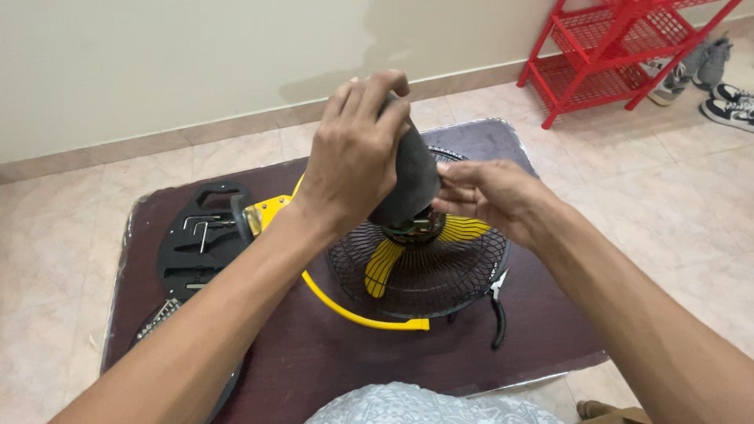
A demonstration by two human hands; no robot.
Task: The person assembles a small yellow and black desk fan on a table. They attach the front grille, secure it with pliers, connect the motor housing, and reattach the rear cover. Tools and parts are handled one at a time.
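- While I watched through the head camera, the left hand was wrapped over the top of a black motor cover, fingers curled tight around its rounded end.
- The right hand sat at the cover's three o'clock side, its fingertips pinched against the lower edge of the cover; I counted it as closed on that edge.
- The cover stood tilted over the hub of a fan, which lay face down near the middle of a dark brown mat.
- Yellow blades showed through the black wire grille at seven o'clock and two o'clock of the hub.
- A yellow curved stand bar swept around the grille from ten o'clock down to six o'clock, touching the mat.
- Black-handled pliers lay on the mat just beside the grille at four o'clock.
- A black flat base plate rested at nine o'clock of the fan, well apart from both hands, with bent hex keys lying on it.
- A row of small metal bits lay at eight o'clock, near the mat's edge.
- A red wire rack stood on the tiled floor at one o'clock, with shoes beside it.
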